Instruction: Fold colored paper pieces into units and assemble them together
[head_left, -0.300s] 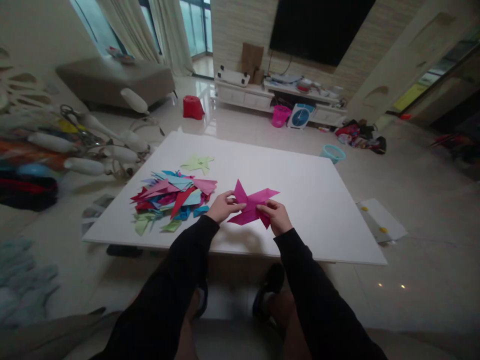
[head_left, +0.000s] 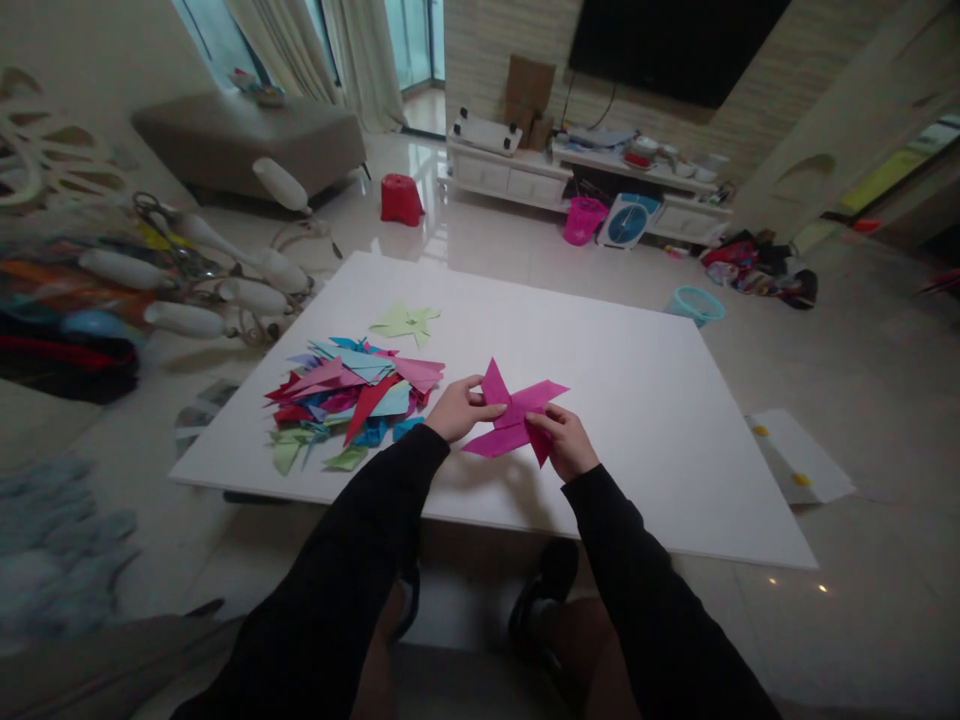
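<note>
White desk [head_left: 637, 440] on glossy tiled floor [head_left: 637, 272]; beige upholstered ottoman [head_left: 247, 135] rear left, red stool [head_left: 401, 200], then black wall-mounted screen [head_left: 675, 45] rear right. Left hand [head_left: 456, 408], closed to a pinch, holds left side of magenta folded-paper pinwheel [head_left: 517, 412] above desk; right hand [head_left: 568, 440] pinches opposite side likewise.

Room: dim, greyish, colours muted.
Window glass [head_left: 409, 40]: pale bluish daylight at top left, brightest area.
Floor [head_left: 487, 240]: glossy, with window glare beyond the table and two small glints at lower right.
White table [head_left: 622, 400]: soft shadow below the magenta paper [head_left: 516, 437].
Edges: wide-angle stretching, smeary blur; grey fluffy heap [head_left: 60, 550] indistinct.
</note>
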